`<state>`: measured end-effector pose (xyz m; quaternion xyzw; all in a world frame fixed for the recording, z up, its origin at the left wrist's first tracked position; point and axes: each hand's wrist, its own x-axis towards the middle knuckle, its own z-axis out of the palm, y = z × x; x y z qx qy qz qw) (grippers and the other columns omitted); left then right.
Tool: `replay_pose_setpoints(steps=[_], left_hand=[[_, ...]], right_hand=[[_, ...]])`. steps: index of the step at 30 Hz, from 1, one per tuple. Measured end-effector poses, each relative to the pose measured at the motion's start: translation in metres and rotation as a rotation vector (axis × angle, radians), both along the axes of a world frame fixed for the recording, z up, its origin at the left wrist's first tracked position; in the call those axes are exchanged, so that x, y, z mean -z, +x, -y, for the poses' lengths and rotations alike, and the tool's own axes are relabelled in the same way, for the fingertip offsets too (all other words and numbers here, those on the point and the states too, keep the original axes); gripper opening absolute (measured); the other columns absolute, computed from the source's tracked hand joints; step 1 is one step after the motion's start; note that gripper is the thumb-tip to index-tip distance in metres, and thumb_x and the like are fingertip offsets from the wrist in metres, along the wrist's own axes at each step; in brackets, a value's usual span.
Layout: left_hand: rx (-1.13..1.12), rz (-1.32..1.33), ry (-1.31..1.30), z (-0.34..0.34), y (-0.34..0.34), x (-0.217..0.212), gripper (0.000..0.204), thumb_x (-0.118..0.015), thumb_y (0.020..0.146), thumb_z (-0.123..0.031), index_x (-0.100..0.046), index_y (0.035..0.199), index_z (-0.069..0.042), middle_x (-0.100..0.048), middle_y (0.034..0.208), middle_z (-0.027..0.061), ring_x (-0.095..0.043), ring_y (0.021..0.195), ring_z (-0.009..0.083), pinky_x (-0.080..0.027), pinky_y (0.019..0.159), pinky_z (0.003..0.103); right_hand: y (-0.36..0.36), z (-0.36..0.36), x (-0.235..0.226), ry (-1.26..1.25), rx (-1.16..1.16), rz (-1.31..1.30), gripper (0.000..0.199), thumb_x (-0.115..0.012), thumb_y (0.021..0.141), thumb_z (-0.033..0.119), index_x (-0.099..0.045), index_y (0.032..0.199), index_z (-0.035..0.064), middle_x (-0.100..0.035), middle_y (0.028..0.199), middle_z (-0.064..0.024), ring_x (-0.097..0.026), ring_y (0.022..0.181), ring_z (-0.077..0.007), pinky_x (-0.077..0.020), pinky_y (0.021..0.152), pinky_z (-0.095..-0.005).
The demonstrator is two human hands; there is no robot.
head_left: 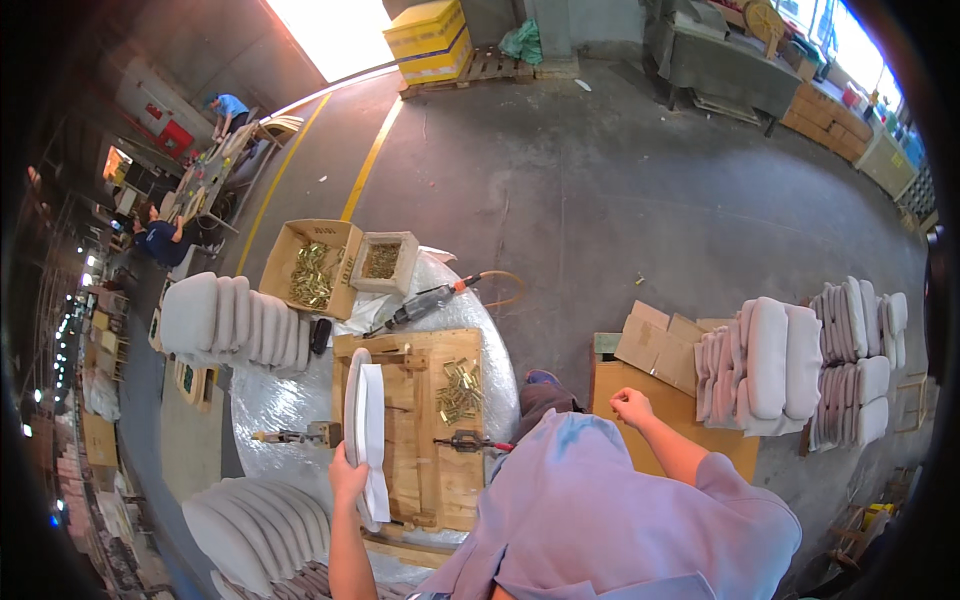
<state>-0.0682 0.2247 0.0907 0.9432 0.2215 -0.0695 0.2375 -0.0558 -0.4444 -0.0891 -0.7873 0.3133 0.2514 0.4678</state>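
My left hand point(347, 475) grips the near end of a grey upholstered cushion pad point(354, 410) with a white strip along its side. The pad stands on edge over the left part of a wooden jig board point(410, 440) on the table. My right hand point(630, 408) is held out to the right, away from the board, with its fingers curled closed; anything inside them is hidden. Brass-coloured metal fittings point(459, 390) lie in a heap on the board. A toggle clamp point(465, 441) sits at its right edge, another clamp point(325, 434) at its left.
A power tool point(425, 305) with a hose lies behind the board, near a cardboard box of fittings point(312, 275) and a smaller box point(383, 262). Cushion stacks stand left point(235, 320), near left point(255, 530) and right point(770, 365). Two people work at the far left.
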Motion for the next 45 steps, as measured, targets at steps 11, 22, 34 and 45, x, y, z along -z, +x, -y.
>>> replay_pose_setpoints(steps=[11,22,34,45], left_hand=[[-0.441,0.405,-0.975,0.012,-0.032,-0.113,0.035,-0.070,0.105,-0.020,-0.065,0.133,0.001,-0.075,0.116,0.0096,-0.074,0.096,0.0183,-0.063,0.080,0.035],[-0.676,1.301,-0.979,0.089,-0.067,-0.182,0.039,-0.064,0.108,-0.022,-0.060,0.142,-0.002,-0.074,0.123,0.0127,-0.075,0.103,0.0217,-0.063,0.084,0.036],[-0.948,1.811,-0.574,0.011,-0.063,-0.210,0.045,-0.059,0.110,-0.034,-0.058,0.144,-0.005,-0.072,0.125,0.0145,-0.073,0.110,0.0276,-0.060,0.095,0.045],[-1.537,0.916,-1.039,0.130,-0.071,0.025,0.025,-0.055,0.111,-0.015,-0.061,0.132,-0.003,-0.073,0.113,0.0161,-0.074,0.092,0.0284,-0.062,0.084,0.044]], right_hand=[[0.098,-0.148,-0.143,0.694,-0.310,0.219,0.035,-0.073,0.105,0.031,-0.069,0.130,0.0071,-0.073,0.112,-0.0064,-0.070,0.101,-0.0169,-0.0584,0.084,-0.0330],[0.129,-0.385,-0.275,1.310,-0.915,-0.093,0.077,-0.083,0.096,0.050,-0.054,0.155,0.0090,-0.069,0.138,-0.0053,-0.065,0.126,-0.0174,-0.0558,0.103,-0.0360],[0.144,-0.602,-0.361,1.613,-0.859,-0.242,0.069,-0.081,0.100,0.045,-0.054,0.152,0.0086,-0.071,0.136,-0.0063,-0.071,0.120,-0.0163,-0.0644,0.090,-0.0348],[0.265,-0.898,-0.250,1.218,-1.074,-0.084,0.088,-0.079,0.099,0.055,-0.043,0.156,-0.0018,-0.066,0.140,-0.0218,-0.072,0.120,-0.0309,-0.0654,0.093,-0.0455]])
